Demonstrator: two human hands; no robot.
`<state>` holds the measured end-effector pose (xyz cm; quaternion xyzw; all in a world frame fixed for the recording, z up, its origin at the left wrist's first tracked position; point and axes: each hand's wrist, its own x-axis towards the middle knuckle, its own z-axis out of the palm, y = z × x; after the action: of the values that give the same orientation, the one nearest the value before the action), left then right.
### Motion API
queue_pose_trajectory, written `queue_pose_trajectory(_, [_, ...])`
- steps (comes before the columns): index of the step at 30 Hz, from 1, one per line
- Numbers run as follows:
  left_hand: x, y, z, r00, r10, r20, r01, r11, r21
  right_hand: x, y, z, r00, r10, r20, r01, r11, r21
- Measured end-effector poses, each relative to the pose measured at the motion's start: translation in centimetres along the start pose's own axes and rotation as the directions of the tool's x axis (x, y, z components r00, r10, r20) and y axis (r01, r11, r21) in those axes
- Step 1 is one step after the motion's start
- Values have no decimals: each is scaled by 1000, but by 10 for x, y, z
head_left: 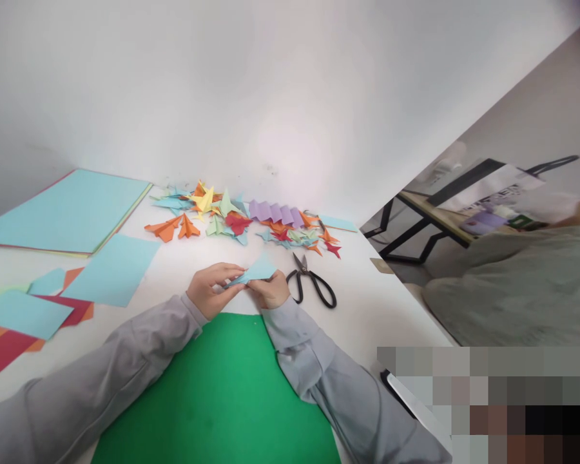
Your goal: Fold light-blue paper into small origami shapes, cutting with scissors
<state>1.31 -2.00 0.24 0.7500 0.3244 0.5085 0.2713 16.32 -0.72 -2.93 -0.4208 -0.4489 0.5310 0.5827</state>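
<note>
A light blue folded paper [261,266] is held between both hands above the far edge of a green mat [212,386]. My left hand [215,288] pinches its left end with thumb and fingers. On the right side, my right hand [272,290] is closed on the paper's lower edge, with some fingertips hidden behind it. Black-handled scissors [314,280] lie with blades parted, just right of my right hand. Beyond the hands, folded paper pieces in several colours [203,201] are heaped on the white table.
At the left are a stack of large coloured sheets [67,209], a single blue sheet [113,267] and scattered paper pieces [24,316]. A pleated purple paper [276,213] lies by the wall. To the right, a person in a grey-green garment [517,283] is near another table [430,216].
</note>
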Motion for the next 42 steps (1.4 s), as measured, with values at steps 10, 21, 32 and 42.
queue_pose_trajectory(10, [1,-2,-1,998,-70,10,69,997,28,-2,-7,0,1000,-26,8,27,996,-80])
queue_pose_trajectory(21, [2,-3,-4,987,-55,152,36,991,127,-6,-5,5,999,-43,19,43,999,-10])
queue_pose_trajectory(32, [0,1,-5,989,-76,126,58,989,137,-4,-8,4,990,-42,136,31,996,82])
queue_pose_trajectory(42, [0,-2,-2,992,-84,91,80,996,48,-5,-14,6,992,-10,122,-9,987,159])
